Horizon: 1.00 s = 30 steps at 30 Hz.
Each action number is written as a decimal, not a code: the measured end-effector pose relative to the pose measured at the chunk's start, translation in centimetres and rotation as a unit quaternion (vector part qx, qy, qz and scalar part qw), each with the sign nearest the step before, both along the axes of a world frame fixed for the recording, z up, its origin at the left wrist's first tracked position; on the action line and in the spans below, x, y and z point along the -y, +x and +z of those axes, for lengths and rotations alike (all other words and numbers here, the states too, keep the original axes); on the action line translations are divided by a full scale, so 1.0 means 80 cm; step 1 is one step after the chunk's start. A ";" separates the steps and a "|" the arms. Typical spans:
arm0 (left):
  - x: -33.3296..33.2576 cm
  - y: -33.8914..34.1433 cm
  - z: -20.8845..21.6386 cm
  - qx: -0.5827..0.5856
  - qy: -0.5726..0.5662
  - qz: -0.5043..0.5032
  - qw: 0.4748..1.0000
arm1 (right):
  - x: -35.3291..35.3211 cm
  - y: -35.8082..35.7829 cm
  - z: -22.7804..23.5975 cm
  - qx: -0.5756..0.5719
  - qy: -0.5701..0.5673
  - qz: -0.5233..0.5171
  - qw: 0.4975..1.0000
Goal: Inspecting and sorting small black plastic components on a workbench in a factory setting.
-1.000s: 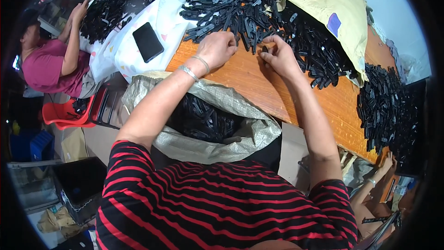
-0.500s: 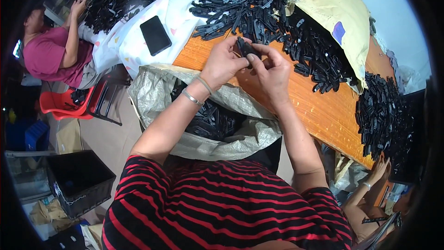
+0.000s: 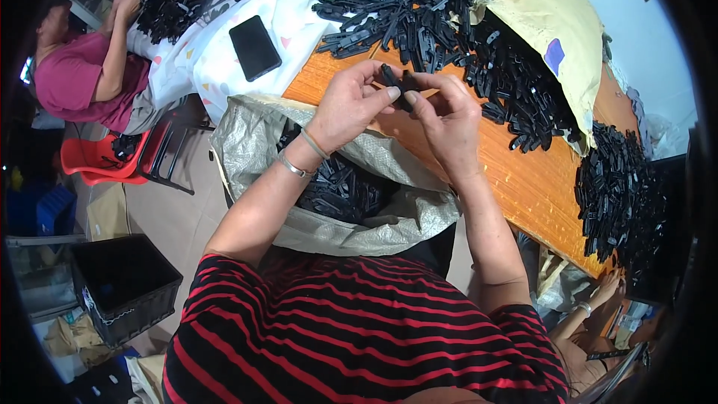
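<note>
My left hand (image 3: 351,105) pinches a small, long black plastic part (image 3: 390,75) between thumb and fingers. Close against it, my right hand (image 3: 451,116) grips a dark plastic piece (image 3: 407,88). Whether the two pieces are joined at their lower ends I cannot tell, since the fingertips cover them. Both hands are just above the near edge of the wooden table (image 3: 493,172). Below my forearms gapes a woven sack (image 3: 415,221) with many similar black parts (image 3: 340,191) inside. A loose heap of such parts (image 3: 419,37) lies just beyond my fingers.
A yellowish paper sack (image 3: 557,11) spills black parts on the table. Another heap (image 3: 609,194) lies at the right, near a co-worker's hand (image 3: 606,288). A dark phone (image 3: 254,49) rests on white sheeting at the left. Another person (image 3: 82,78), a red chair (image 3: 90,161) and a black crate (image 3: 127,292) are farther left.
My hands have drawn slightly apart, and a gap now shows between the upper ends of the black pieces. The whole view has shifted a little.
</note>
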<state>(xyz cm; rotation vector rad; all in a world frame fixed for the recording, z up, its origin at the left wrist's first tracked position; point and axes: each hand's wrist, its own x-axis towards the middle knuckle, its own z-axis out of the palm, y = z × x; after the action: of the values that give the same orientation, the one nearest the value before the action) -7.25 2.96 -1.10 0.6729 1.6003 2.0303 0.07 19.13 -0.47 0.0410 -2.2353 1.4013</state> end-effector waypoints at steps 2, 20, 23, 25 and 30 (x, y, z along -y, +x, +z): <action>-0.002 0.003 0.000 -0.015 0.005 0.017 1.000 | 0.004 0.000 0.001 0.004 0.030 0.004 1.000; 0.002 0.048 0.022 -0.308 -0.087 0.189 0.928 | 0.020 -0.001 0.012 -0.111 0.124 -0.034 0.985; 0.005 0.054 0.030 -0.264 -0.041 0.171 0.948 | 0.021 0.009 0.007 0.004 -0.049 0.064 0.997; 0.011 0.049 0.026 -0.317 -0.079 0.163 0.931 | 0.018 0.009 0.002 0.021 0.029 0.048 0.998; 0.015 0.055 0.027 -0.215 -0.055 0.131 0.966 | 0.032 0.007 -0.014 0.008 -0.009 0.057 0.998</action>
<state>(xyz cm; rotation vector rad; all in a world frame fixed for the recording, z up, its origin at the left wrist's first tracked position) -2.87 1.74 1.04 0.9512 2.1324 2.0515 0.59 16.59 -1.60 0.1527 -2.2645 1.4872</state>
